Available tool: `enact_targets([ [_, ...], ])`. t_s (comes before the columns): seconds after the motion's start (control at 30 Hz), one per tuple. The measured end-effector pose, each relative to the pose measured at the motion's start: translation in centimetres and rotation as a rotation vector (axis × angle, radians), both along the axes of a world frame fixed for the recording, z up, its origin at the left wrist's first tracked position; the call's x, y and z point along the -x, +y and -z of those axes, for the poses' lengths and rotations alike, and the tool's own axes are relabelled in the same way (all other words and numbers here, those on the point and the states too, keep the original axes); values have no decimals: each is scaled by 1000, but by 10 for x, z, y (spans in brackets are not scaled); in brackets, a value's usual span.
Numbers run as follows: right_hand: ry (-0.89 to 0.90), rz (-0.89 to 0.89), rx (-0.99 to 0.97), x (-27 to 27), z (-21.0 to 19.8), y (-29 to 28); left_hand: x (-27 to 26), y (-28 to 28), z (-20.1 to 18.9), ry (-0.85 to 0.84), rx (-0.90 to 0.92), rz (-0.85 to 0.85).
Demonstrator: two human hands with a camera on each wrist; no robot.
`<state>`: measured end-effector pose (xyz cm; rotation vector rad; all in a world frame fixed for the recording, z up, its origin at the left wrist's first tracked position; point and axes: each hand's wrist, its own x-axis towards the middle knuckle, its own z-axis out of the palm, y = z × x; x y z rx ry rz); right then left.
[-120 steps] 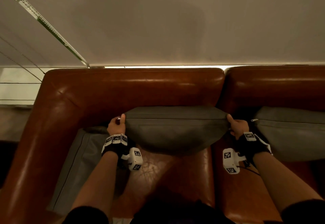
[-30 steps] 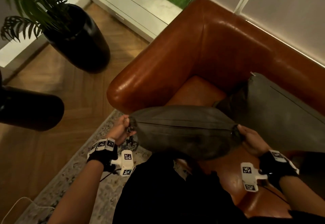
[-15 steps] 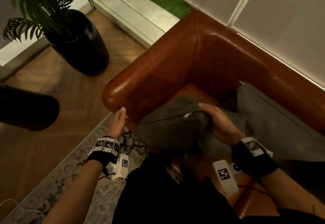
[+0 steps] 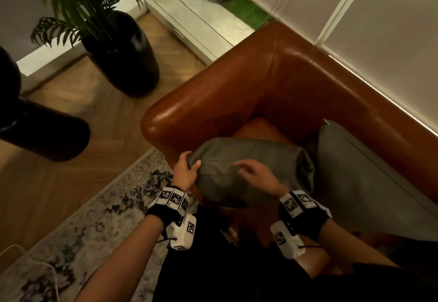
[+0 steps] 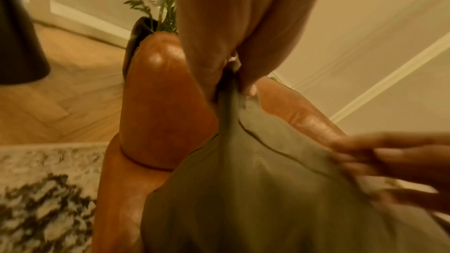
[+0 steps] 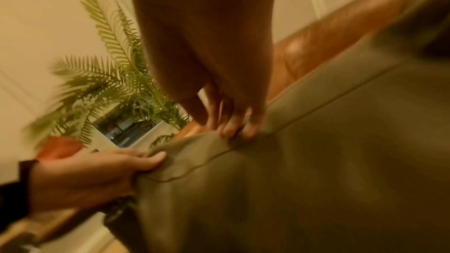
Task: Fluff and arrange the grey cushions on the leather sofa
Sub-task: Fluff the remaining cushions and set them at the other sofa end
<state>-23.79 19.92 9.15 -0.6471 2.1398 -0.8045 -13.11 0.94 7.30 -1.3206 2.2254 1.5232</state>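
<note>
At the sofa's point(image 4: 213, 93) front left corner, beside the armrest, the grey cushion point(image 4: 251, 159) is pinched at its near corner by the left hand point(image 4: 186, 171), apparently anchored, while the right hand's point(image 4: 257, 173) loosely spread fingers are laid on top, seemingly to plump it.

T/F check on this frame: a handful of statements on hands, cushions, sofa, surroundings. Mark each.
1. The left hand pinches a corner of the front grey cushion. True.
2. The right hand is clenched round a zipper pull. False: its fingers lie fairly straight on top of the front cushion.
3. A second grey cushion leans on the sofa backrest. True.
4. The front cushion lies on the rug. False: it sits on the sofa seat by the armrest.
5. A potted plant stands on the wooden floor beyond the armrest. True.
</note>
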Motion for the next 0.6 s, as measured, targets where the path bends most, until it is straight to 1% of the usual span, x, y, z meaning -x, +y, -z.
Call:
enact_targets([
  [0.03,170,83,-57,12,3,21,2,-1,3,2,41,-21],
  [0.07,337,138,-198,23,1,42,4,-1,3,1,98,-28],
  [0.1,458,213,-347,30,-1,61,4,-2,3,3,151,-33],
  [0.13,531,308,-433,36,-3,77,5,-3,2,8,195,-44],
  [0.17,533,425,-445,41,-4,91,4,-5,2,21,229,-60],
  [0.2,481,531,-409,46,-4,101,4,-5,2,37,250,-76],
  [0.27,301,738,-268,57,1,113,5,-4,0,59,249,-106],
  [0.3,229,810,-214,62,4,116,7,-2,0,64,231,-124],
  [0.33,197,851,-179,65,5,116,9,1,-1,63,207,-140],
  [0.37,190,857,-147,67,6,114,12,3,-2,61,193,-146],
  [0.4,188,827,-108,67,5,112,13,4,-3,62,190,-148],
  [0.47,180,709,-9,67,3,111,10,0,-6,81,217,-183],
  [0.5,168,670,40,69,2,113,6,-6,-8,87,246,-228],
  [0.57,125,664,102,72,1,120,-4,-20,-13,77,292,-324],
  [0.6,115,665,100,73,3,122,-9,-25,-15,75,302,-329],
])
